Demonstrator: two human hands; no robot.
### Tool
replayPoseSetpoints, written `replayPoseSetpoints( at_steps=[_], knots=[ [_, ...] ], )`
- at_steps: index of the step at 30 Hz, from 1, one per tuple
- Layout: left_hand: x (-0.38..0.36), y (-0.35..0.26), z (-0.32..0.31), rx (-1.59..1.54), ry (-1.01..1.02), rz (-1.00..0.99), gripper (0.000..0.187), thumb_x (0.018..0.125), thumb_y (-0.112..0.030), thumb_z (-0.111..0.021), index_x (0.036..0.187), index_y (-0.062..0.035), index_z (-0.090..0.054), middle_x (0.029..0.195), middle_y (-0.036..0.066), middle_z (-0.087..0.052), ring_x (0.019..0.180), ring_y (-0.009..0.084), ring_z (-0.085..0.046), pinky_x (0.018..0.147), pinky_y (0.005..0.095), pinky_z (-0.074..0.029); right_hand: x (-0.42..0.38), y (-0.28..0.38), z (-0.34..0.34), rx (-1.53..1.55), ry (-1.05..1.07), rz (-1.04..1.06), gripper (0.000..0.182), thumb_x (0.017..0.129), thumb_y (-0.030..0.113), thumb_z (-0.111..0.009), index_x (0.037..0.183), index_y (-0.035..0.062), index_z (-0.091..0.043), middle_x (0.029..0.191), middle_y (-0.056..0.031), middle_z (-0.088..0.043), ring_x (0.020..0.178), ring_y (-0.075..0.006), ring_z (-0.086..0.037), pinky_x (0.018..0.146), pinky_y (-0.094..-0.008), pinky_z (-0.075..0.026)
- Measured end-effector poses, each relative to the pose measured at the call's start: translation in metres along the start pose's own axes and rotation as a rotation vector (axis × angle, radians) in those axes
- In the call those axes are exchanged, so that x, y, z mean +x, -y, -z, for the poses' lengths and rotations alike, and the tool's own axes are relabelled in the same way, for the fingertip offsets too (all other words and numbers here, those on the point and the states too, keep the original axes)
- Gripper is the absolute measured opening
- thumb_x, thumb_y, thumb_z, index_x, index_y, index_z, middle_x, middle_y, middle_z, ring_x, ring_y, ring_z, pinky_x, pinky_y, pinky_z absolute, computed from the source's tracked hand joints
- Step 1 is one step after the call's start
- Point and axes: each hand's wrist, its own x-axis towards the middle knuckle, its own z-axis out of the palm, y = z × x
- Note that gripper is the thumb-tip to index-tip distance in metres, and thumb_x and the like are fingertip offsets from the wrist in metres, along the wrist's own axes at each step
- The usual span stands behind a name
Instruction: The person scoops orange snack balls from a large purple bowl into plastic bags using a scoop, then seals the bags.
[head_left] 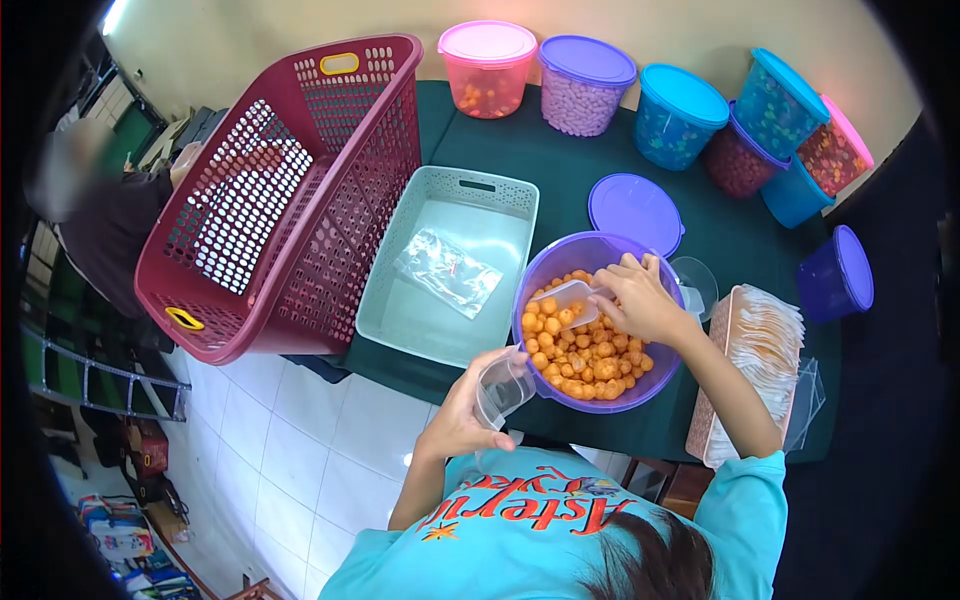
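Note:
A purple tub (532, 270) in front of me is filled with round orange snack balls (600, 362). My right hand (640, 298) is closed round the handle of a translucent scoop (572, 297), whose bowl rests among the balls at the tub's far left side. Just outside the tub's near left rim, my left hand (458, 418) grips a clear plastic cup (505, 388), tilted, with no balls visible in it. A purple lid (636, 214) lies behind the tub, and a clear round lid (697, 287) is at its right.
Left of the tub sits a pale green basket (372, 310) with a clear plastic bag (450, 272) inside. A tall maroon basket (350, 190) stands beyond it. Several lidded tubs (682, 115) line the wall. At right is a pink basket (703, 425) of white packets (762, 350).

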Motion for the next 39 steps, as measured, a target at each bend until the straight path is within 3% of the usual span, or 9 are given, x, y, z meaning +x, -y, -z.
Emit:
replayPoseSetpoints(
  at_steps=[7, 12, 21, 25, 26, 29, 30, 35, 39],
  knots=[
    [0.008, 0.000, 0.025, 0.046, 0.075, -0.094, 0.101, 0.047, -0.040, -0.082, 0.128, -0.0039, -0.031, 0.119, 0.012, -0.040, 0.112, 0.0250, -0.042, 0.095, 0.0376, -0.032, -0.013, 0.011, -0.001, 0.154, 0.174, -0.055, 0.017, 0.077, 0.025, -0.054, 0.083, 0.0097, -0.060, 0.075, -0.0042, -0.059, 0.080, -0.0208, -0.044, 0.075, -0.0381, -0.025],
    [0.015, -0.013, 0.035, 0.199, 0.113, -0.144, 0.098, 0.046, -0.033, -0.083, 0.125, -0.0040, -0.034, 0.112, 0.012, -0.044, 0.111, 0.0248, -0.043, 0.094, 0.0356, -0.033, -0.028, 0.009, -0.008, 0.296, 0.312, -0.237, 0.026, 0.077, 0.029, -0.049, 0.085, 0.0065, -0.059, 0.075, -0.0118, -0.056, 0.085, -0.0225, -0.044, 0.086, -0.0375, -0.023],
    [0.042, -0.025, 0.036, 0.472, 0.162, -0.184, 0.088, 0.049, -0.033, -0.082, 0.118, -0.0021, -0.038, 0.110, 0.014, -0.044, 0.106, 0.0261, -0.044, 0.092, 0.0359, -0.034, -0.034, 0.009, 0.008, 0.309, 0.164, -0.382, 0.025, 0.077, 0.028, -0.045, 0.085, 0.0068, -0.056, 0.076, -0.0111, -0.054, 0.084, -0.0248, -0.042, 0.081, -0.0348, -0.029],
    [0.060, -0.031, 0.032, 0.743, 0.202, -0.248, 0.088, 0.053, -0.040, -0.078, 0.118, 0.0007, -0.036, 0.111, 0.016, -0.042, 0.108, 0.0289, -0.040, 0.092, 0.0382, -0.033, -0.039, 0.004, 0.037, 0.368, 0.082, -0.337, 0.025, 0.077, 0.027, -0.046, 0.081, 0.0038, -0.055, 0.071, -0.0137, -0.054, 0.073, -0.0241, -0.049, 0.077, -0.0367, -0.033],
    [0.064, -0.034, 0.029, 0.764, 0.198, -0.220, 0.090, 0.053, -0.042, -0.077, 0.118, 0.0029, -0.035, 0.111, 0.018, -0.042, 0.108, 0.0301, -0.039, 0.092, 0.0390, -0.033, -0.040, 0.003, 0.045, 0.365, 0.050, -0.369, 0.025, 0.077, 0.025, -0.047, 0.080, 0.0018, -0.055, 0.067, -0.0150, -0.054, 0.066, -0.0243, -0.051, 0.068, -0.0363, -0.038],
    [0.077, -0.037, 0.016, 0.819, 0.188, -0.220, 0.090, 0.054, -0.043, -0.077, 0.118, 0.0039, -0.035, 0.111, 0.019, -0.041, 0.108, 0.0310, -0.039, 0.093, 0.0391, -0.032, -0.036, 0.010, 0.074, 0.334, 0.030, -0.347, 0.026, 0.077, 0.025, -0.048, 0.080, 0.0003, -0.055, 0.066, -0.0149, -0.055, 0.064, -0.0255, -0.052, 0.060, -0.0353, -0.040],
    [0.081, -0.038, 0.009, 0.792, 0.190, -0.234, 0.090, 0.054, -0.044, -0.076, 0.117, 0.0048, -0.035, 0.111, 0.019, -0.041, 0.108, 0.0315, -0.039, 0.093, 0.0394, -0.032, -0.033, 0.018, 0.085, 0.326, 0.063, -0.404, 0.023, 0.079, 0.025, -0.047, 0.074, 0.0042, -0.054, 0.063, -0.0091, -0.050, 0.070, -0.0209, -0.046, 0.072, -0.0345, -0.034],
    [0.092, -0.052, -0.020, 0.850, 0.160, -0.333, 0.087, 0.055, -0.039, -0.077, 0.118, 0.0048, -0.034, 0.113, 0.020, -0.040, 0.111, 0.0315, -0.038, 0.094, 0.0388, -0.032, -0.021, 0.038, 0.117, 0.055, 0.117, -0.303, 0.027, 0.082, 0.028, -0.043, 0.074, 0.0070, -0.057, 0.065, -0.0079, -0.053, 0.074, -0.0201, -0.047, 0.076, -0.0340, -0.030],
    [0.094, -0.059, -0.042, 0.736, 0.120, -0.312, 0.081, 0.058, -0.036, -0.076, 0.115, 0.0048, -0.035, 0.110, 0.019, -0.042, 0.106, 0.0305, -0.042, 0.090, 0.0375, -0.034, -0.011, 0.065, 0.133, -0.193, 0.157, -0.233, 0.023, 0.079, 0.024, -0.046, 0.071, 0.0061, -0.059, 0.063, -0.0085, -0.055, 0.071, -0.0204, -0.048, 0.072, -0.0333, -0.031]
  ],
)
